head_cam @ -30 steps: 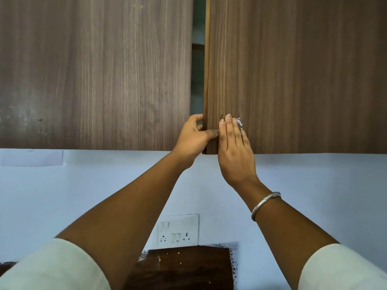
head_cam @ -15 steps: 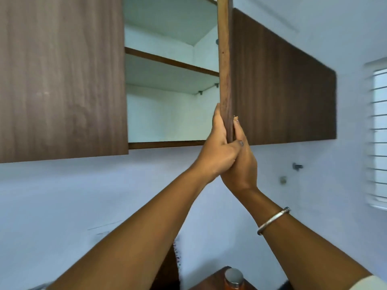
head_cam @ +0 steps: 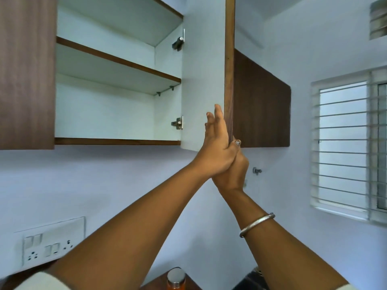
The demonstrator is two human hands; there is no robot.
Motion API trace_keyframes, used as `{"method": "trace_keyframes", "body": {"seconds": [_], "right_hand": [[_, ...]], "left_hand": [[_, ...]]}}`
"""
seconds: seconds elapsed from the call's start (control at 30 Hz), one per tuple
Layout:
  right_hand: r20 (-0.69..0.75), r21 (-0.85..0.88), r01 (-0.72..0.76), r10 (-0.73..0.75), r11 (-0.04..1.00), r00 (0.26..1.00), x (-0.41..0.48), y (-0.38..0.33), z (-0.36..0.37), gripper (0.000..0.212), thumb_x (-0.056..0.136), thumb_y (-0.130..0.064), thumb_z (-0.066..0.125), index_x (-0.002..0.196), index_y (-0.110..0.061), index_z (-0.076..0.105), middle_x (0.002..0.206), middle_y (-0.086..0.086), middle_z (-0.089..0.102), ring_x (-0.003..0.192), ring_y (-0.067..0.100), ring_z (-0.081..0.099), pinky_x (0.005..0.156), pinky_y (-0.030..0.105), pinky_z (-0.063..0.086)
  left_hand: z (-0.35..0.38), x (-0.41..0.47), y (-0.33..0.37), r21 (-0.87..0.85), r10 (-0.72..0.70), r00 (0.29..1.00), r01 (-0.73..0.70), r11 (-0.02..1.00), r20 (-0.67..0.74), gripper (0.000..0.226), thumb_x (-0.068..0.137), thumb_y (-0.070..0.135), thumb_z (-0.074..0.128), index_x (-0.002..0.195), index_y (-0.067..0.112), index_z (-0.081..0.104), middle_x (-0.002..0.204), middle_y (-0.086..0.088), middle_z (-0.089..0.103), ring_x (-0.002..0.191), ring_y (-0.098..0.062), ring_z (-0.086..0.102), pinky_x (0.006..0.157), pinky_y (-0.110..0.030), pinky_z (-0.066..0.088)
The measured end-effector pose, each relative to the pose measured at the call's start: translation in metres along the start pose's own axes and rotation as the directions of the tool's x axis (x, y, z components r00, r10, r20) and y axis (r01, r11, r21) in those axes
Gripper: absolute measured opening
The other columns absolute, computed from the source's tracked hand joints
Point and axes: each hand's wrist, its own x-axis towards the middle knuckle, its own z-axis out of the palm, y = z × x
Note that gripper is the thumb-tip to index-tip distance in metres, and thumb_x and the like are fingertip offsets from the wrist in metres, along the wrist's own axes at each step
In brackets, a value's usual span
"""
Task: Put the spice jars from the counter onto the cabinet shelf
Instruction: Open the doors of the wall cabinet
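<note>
The cabinet door [head_cam: 202,80] stands swung out, its white inner face toward me. Both hands clasp its lower edge: my left hand [head_cam: 217,147] lies flat on the inner face with the thumb hooked over the edge, and my right hand [head_cam: 232,172] presses the outer brown face behind it. Inside, the lower shelf [head_cam: 117,141] and the upper shelf [head_cam: 117,59] hold nothing that I can see. One spice jar [head_cam: 176,279] with a silver lid and orange body stands on the brown counter at the bottom edge.
The left cabinet door [head_cam: 27,72] stays closed. A switch and socket plate [head_cam: 50,243] is on the wall at lower left. A barred window [head_cam: 347,143] fills the right. A small wall fitting [head_cam: 256,170] sits under the right cabinet [head_cam: 261,105].
The right cabinet door has swung from nearly closed to wide open with both hands on it, exposing the shelves. My view has shifted up and right, and a spice jar came into sight.
</note>
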Motion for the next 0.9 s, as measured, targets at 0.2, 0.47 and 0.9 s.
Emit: {"method": "trace_keyframes", "body": {"seconds": [0.2, 0.47, 0.9], "right_hand": [[-0.049, 0.331, -0.081, 0.103, 0.94, 0.994, 0.026, 0.026, -0.062, 0.013, 0.094, -0.005, 0.051, 0.088, -0.001, 0.062, 0.075, 0.0, 0.055, 0.069, 0.013, 0.05, 0.062, 0.023, 0.045], [0.052, 0.733, -0.343, 0.455, 0.587, 0.889, 0.071, 0.078, -0.091, 0.039, 0.1, -0.022, 0.037, 0.066, -0.013, 0.055, 0.067, 0.007, 0.051, 0.065, 0.015, 0.053, 0.063, 0.025, 0.046], [0.246, 0.566, -0.525, 0.478, 0.636, 0.843, 0.066, 0.112, -0.079, 0.036, 0.102, -0.038, 0.03, 0.086, -0.026, 0.06, 0.091, 0.002, 0.063, 0.08, 0.011, 0.06, 0.067, 0.022, 0.046]], "left_hand": [[0.074, 0.025, 0.02, 0.179, 0.019, 0.998, -0.007, 0.984, -0.066, 0.08, 0.097, 0.033, 0.043, 0.145, 0.028, -0.02, 0.157, -0.002, -0.022, 0.146, -0.026, -0.011, 0.117, -0.04, 0.008], [0.136, 0.04, 0.016, 0.365, 0.06, 0.997, -0.072, 0.928, 0.043, 0.07, 0.1, 0.029, 0.038, 0.148, 0.026, -0.013, 0.157, 0.0, -0.02, 0.147, -0.023, -0.007, 0.118, -0.039, 0.021], [0.142, 0.045, -0.019, 0.447, -0.032, 0.947, -0.12, 0.886, 0.319, 0.056, 0.102, 0.032, 0.025, 0.15, 0.021, -0.003, 0.159, -0.003, -0.009, 0.147, -0.023, 0.004, 0.118, -0.035, 0.016]]}}
